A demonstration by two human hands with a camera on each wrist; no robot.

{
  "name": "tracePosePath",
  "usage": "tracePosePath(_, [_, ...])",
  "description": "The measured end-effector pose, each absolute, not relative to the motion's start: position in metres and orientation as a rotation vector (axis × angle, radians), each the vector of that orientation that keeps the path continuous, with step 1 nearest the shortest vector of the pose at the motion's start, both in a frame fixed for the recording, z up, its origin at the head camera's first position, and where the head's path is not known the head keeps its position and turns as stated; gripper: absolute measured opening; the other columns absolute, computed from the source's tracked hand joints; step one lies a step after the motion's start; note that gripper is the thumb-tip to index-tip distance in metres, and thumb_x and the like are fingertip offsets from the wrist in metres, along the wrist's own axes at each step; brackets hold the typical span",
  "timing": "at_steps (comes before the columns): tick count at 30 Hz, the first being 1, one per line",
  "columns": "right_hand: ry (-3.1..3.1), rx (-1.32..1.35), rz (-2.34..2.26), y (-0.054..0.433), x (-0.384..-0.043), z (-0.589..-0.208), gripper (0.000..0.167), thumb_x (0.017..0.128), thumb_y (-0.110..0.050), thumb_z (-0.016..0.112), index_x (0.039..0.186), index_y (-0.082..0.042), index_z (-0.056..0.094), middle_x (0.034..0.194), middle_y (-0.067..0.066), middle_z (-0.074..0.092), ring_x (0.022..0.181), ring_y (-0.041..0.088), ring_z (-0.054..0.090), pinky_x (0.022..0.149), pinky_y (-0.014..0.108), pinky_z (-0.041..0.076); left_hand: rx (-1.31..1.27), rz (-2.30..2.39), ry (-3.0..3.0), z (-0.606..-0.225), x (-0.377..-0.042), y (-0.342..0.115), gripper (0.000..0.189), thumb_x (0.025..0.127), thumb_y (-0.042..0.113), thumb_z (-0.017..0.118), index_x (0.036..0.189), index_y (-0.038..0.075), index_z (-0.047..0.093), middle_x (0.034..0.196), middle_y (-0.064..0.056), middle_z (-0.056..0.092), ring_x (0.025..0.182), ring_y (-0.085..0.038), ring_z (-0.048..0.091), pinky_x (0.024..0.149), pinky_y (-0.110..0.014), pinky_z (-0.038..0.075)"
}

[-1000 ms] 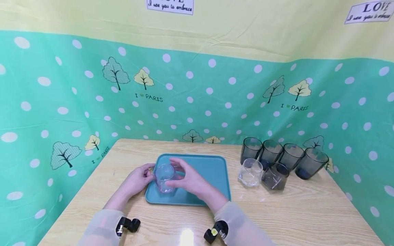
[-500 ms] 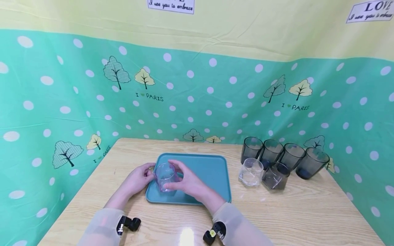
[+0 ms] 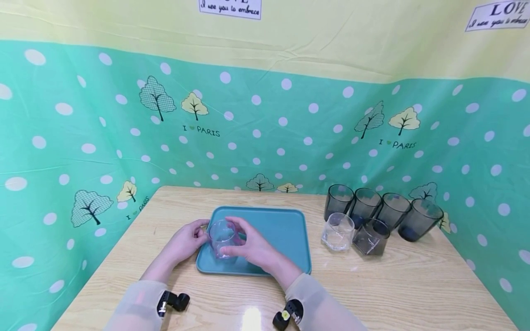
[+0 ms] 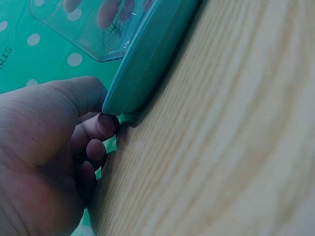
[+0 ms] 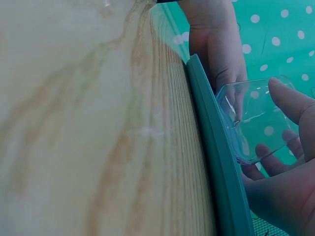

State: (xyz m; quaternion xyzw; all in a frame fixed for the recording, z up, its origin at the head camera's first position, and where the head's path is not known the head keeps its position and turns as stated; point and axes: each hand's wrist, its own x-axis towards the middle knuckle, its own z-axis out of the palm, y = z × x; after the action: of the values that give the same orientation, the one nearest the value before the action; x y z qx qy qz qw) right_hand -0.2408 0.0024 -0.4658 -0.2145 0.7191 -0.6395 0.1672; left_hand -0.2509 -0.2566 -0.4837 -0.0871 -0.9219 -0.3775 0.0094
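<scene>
A clear, pinkish-tinted drinking glass (image 3: pixel 222 236) stands upright at the left end of a teal tray (image 3: pixel 273 230). My right hand (image 3: pixel 254 241) holds the glass from its right side, thumb in front and fingers behind, as the right wrist view also shows. At the tray's left edge, my left hand (image 3: pixel 186 241) pinches the rim. In the left wrist view, the thumb of the left hand (image 4: pixel 54 132) lies at the top of the rim and a fingertip touches it from below. The glass's base is partly hidden behind the rim in both wrist views.
Several tall dark glasses (image 3: pixel 363 207) stand in a row at the table's back right. In front of them are a short clear glass (image 3: pixel 337 233) and a short dark glass (image 3: pixel 370 239). A patterned green and yellow curtain (image 3: pixel 265 115) hangs behind the wooden table (image 3: pixel 372 294).
My right thumb and forearm have shifted slightly left, and the thumb now sits closer against the glass. The left hand and the tray look the same, apart from a tiny camera shift.
</scene>
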Motion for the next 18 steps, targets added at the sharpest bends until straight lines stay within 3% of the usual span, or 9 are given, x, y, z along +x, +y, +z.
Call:
tracePosePath(9, [2.052,-0.590,-1.819,0.0033,-0.2390,-0.4643,0.080,0.094,-0.017,0.090,0.162,-0.033,0.052,0.165,0.007,0.050,0.150,0.042,0.049,0.124,0.056,0.037,-0.266,-1.196,-2.880,-0.4832,-0.2514,-0.2559,0.052,0.102,0.008,0.071,0.151,-0.006,0.060,0.083,0.002,0.062,0.075,-0.014,0.058,0.080,-0.036,0.050])
tracePosePath(18, [2.052,-0.604,-1.833,0.0028,-0.2399,-0.4648,0.079,0.094,-0.015,0.090,0.163,-0.025,0.052,0.164,0.007,0.052,0.152,0.039,0.047,0.124,0.054,0.039,-0.258,-1.195,-2.889,-0.4852,-0.2530,-0.2571,0.053,0.103,0.010,0.070,0.152,-0.005,0.059,0.085,0.002,0.063,0.077,-0.013,0.059,0.081,-0.036,0.050])
